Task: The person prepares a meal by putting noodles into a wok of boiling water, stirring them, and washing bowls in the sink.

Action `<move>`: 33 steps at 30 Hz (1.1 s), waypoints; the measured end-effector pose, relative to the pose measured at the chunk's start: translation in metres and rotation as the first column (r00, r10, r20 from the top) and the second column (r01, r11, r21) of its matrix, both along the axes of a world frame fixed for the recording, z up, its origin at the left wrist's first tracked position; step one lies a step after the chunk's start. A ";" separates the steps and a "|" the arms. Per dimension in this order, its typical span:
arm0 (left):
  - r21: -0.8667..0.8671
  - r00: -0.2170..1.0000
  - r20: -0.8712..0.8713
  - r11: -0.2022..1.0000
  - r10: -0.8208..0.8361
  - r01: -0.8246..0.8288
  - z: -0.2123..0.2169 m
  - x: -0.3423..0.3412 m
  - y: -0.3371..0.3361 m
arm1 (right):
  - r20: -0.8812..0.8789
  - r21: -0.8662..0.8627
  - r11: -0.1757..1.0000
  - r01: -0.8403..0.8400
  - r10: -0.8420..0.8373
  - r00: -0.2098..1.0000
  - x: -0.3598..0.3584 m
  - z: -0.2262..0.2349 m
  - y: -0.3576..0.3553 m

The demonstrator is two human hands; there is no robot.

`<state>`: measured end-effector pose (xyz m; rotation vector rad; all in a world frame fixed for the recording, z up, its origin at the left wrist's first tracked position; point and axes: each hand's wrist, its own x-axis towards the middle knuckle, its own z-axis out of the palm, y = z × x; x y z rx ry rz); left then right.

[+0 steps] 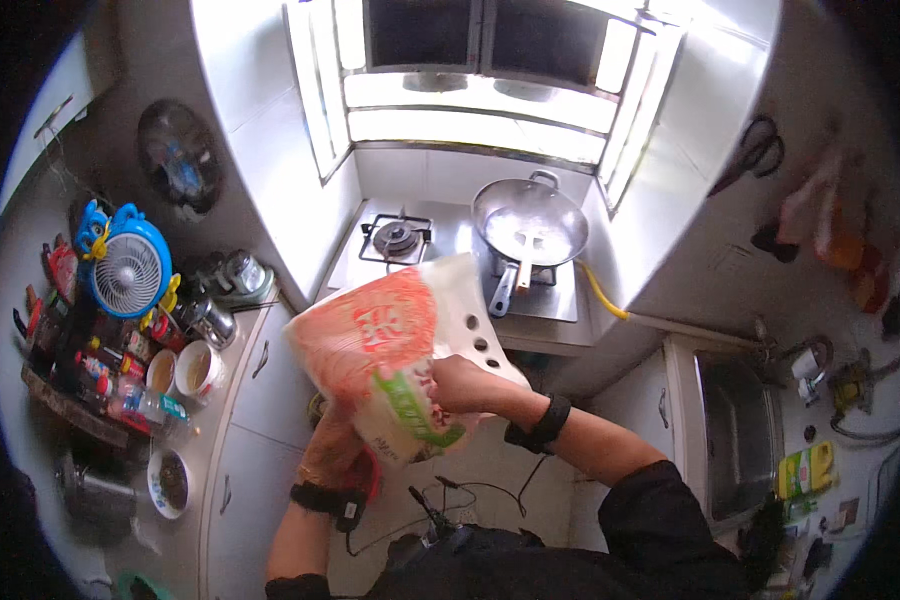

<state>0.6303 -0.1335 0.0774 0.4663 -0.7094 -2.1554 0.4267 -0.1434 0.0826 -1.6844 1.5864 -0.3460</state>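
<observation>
A large plastic bag point(370, 330), whitish with red print, a green label and several round holes along its right-hand edge, is held up in front of me, tilted. My left hand point(338, 450) holds it from below at its near left side, the fingers mostly hidden behind the bag. With closed fingers, my right hand point(465, 387) grips the bag's near right side, below the holes. What is inside the bag I cannot make out clearly. Both wrists wear black bands.
Ahead stands a gas stove point(395, 238), with a wok point(528, 215) and a spatula in it on the right burner. A sink point(740, 440) is at the right. The left counter holds bottles, bowls point(168, 483) and a blue fan point(128, 268). Black cables point(490, 490) hang below me.
</observation>
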 end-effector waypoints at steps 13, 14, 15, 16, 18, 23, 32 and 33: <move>-0.119 0.993 -0.100 0.992 -0.060 0.048 -0.044 -0.013 -0.111 | -0.027 -0.286 0.949 0.132 -0.145 0.989 0.024 -0.021 -0.056; -0.097 0.987 -0.138 0.993 -0.080 0.067 -0.043 -0.011 -0.120 | 0.027 -0.068 0.986 0.153 -0.151 0.988 0.031 0.034 -0.053; -0.074 0.980 -0.174 0.993 -0.099 0.088 -0.039 -0.010 -0.130 | -0.066 -0.024 0.995 0.096 -0.098 0.993 0.032 0.029 -0.070; -0.085 0.975 -0.184 0.990 -0.127 0.113 -0.034 -0.014 -0.137 | -0.149 0.035 0.998 0.051 -0.046 0.988 0.031 0.023 -0.082; -0.052 0.919 -0.312 0.970 -0.241 0.237 -0.022 -0.020 -0.152 | -0.136 -0.022 0.988 0.156 -0.157 0.978 0.026 0.022 -0.093; -0.114 0.957 -0.227 0.980 -0.183 0.161 -0.024 -0.017 -0.195 | 0.334 0.284 0.894 0.347 -0.432 0.838 0.032 0.006 -0.125; -0.042 0.910 -0.269 0.948 -0.314 0.315 -0.039 -0.014 -0.225 | 0.577 0.233 0.952 0.196 -0.298 0.760 0.008 -0.017 -0.157; -0.110 0.920 -0.203 0.941 -0.336 0.320 -0.044 -0.014 -0.225 | 0.631 0.317 0.915 0.249 -0.399 0.665 -0.003 -0.022 -0.162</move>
